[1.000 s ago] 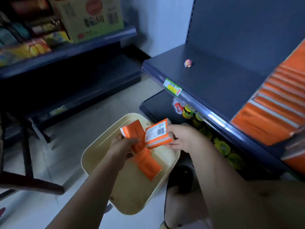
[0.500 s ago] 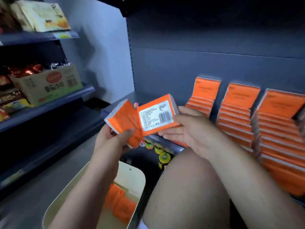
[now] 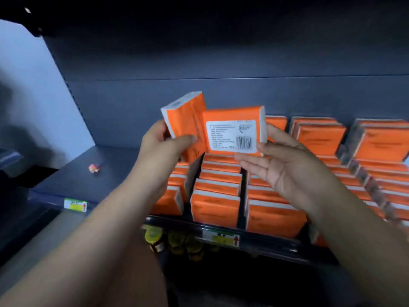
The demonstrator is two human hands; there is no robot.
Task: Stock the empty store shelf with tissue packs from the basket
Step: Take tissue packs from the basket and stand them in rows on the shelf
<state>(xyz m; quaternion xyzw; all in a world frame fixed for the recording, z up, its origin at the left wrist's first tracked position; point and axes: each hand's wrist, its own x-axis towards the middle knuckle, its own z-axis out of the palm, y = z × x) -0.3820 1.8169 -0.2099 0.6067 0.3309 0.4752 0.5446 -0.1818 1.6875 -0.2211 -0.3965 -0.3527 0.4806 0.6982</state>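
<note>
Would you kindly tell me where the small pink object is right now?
In the head view, the small pink object lies on the bare left part of the shelf, left of the left hand.

We saw a small pink object (image 3: 94, 167) lying alone at the left, too small for us to tell what it was. Behind it rose a pale wall (image 3: 28, 96). A yellow-and-green left price label (image 3: 75, 205) and a right price label (image 3: 221, 237) sat on front rails. Just left of and below the right one, yellow-lidded jars (image 3: 152, 237) crowded together in shadow.
</note>
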